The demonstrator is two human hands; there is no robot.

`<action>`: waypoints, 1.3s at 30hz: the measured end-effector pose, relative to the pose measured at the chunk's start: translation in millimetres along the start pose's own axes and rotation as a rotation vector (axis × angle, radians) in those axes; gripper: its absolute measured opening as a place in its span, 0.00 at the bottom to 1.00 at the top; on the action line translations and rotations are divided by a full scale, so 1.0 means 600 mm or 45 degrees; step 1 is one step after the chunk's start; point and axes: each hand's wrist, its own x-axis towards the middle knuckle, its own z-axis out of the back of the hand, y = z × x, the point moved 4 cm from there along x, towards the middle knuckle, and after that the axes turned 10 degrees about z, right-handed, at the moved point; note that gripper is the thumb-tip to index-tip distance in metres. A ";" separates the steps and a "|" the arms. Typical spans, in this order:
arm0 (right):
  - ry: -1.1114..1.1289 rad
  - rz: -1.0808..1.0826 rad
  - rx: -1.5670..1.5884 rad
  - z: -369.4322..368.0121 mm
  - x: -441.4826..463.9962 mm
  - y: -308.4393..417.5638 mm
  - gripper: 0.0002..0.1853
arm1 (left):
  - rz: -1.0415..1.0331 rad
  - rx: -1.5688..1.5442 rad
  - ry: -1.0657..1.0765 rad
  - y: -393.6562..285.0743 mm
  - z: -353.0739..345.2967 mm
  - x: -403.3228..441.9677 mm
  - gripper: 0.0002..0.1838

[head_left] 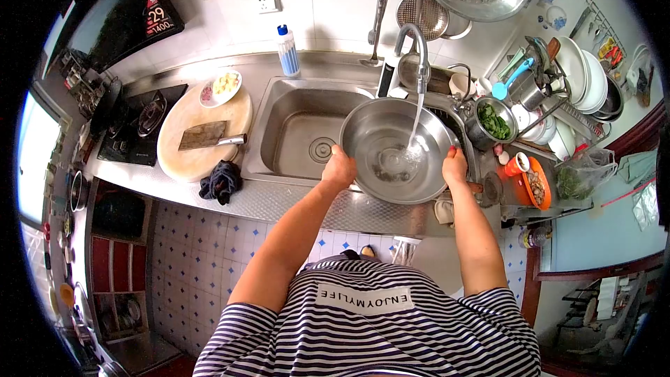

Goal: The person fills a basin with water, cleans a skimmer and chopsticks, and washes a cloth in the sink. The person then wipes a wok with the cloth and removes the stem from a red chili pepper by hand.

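Note:
A wide stainless steel basin (pixel 363 141) is held between my two hands over the right part of the double sink (pixel 269 141). My left hand (pixel 339 169) is closed on its left rim, and my right hand (pixel 455 165) grips the rim on the right. From the curved faucet (pixel 423 63) a stream of water (pixel 419 120) runs into the basin and ripples the water lying in its bottom. The basin hides most of the sink bowl beneath it.
Left of the sink, a round cutting board (pixel 174 115) bears a cleaver (pixel 204 135) and a plate of chopped food (pixel 222 89). A dark cloth (pixel 221 181) lies near the counter edge. To the right stand a pot of greens (pixel 494 122), an orange tray (pixel 539 180) and stacked dishes (pixel 586 73).

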 end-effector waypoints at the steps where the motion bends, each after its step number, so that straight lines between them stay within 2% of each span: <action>1: -0.011 0.010 0.003 0.000 0.000 -0.001 0.21 | 0.080 -0.194 -0.014 0.000 0.003 -0.004 0.18; 2: -0.011 0.011 0.003 0.001 -0.001 0.001 0.21 | 0.160 -0.389 -0.029 0.002 0.008 -0.008 0.18; 3: 0.000 0.008 -0.001 0.003 -0.002 0.004 0.21 | 0.161 -0.390 -0.030 0.004 0.006 -0.006 0.18; 5: 0.010 0.006 -0.005 0.003 -0.002 0.004 0.21 | 0.028 -0.054 -0.109 -0.005 0.015 -0.011 0.19; 6: 0.005 0.011 -0.004 0.002 -0.001 0.002 0.21 | 0.028 -0.054 -0.110 -0.009 0.021 -0.016 0.19; 8: 0.000 0.017 -0.001 -0.001 0.000 -0.001 0.21 | 0.235 -0.406 0.007 -0.010 0.027 -0.025 0.19; 12: -0.050 0.052 -0.003 -0.005 0.002 -0.007 0.20 | 0.233 -0.410 -0.074 0.010 0.002 -0.002 0.16; 13: -0.048 0.039 -0.015 -0.006 0.003 -0.009 0.20 | -0.098 0.034 -0.109 0.018 -0.020 0.024 0.13; 15: -0.047 0.047 -0.023 -0.008 0.006 -0.014 0.20 | -0.429 0.480 -0.141 0.010 -0.034 0.025 0.11; 18: -0.050 0.045 -0.026 -0.011 0.007 -0.018 0.20 | -0.523 0.927 -0.353 0.011 -0.051 0.034 0.11; 19: -0.053 0.036 -0.020 -0.012 0.007 -0.019 0.20 | -0.421 0.640 -0.310 0.018 -0.050 0.041 0.11; 21: -0.054 0.041 -0.018 -0.012 0.007 -0.018 0.20 | -0.317 0.353 -0.265 0.003 -0.021 0.018 0.11; 23: -0.055 0.047 -0.017 -0.008 0.006 -0.014 0.20 | -0.525 1.419 -0.075 -0.069 0.047 -0.079 0.11; 24: 0.003 0.017 -0.020 -0.006 0.005 -0.011 0.20 | -0.524 1.419 -0.076 -0.041 0.012 -0.043 0.11; 25: 0.061 -0.014 -0.024 -0.005 0.004 -0.009 0.20 | -0.421 0.755 -0.125 0.007 -0.038 0.022 0.11; 27: 0.057 -0.006 -0.020 0.000 0.001 -0.002 0.20 | -0.304 0.092 -0.166 0.007 -0.017 0.018 0.11; 28: 0.052 0.002 -0.016 0.001 0.000 0.000 0.20 | -0.421 0.620 -0.178 -0.004 -0.025 0.012 0.12; 30: 0.044 0.009 -0.017 0.000 0.000 -0.001 0.19 | -0.530 1.149 -0.185 -0.040 0.009 -0.032 0.12; 32: 0.036 0.016 -0.018 -0.002 0.002 -0.004 0.19 | -0.583 1.495 -0.097 -0.051 0.022 -0.052 0.13; 39: 0.028 0.009 -0.008 -0.004 0.003 -0.007 0.19 | -0.454 1.091 -0.125 -0.032 0.006 -0.027 0.15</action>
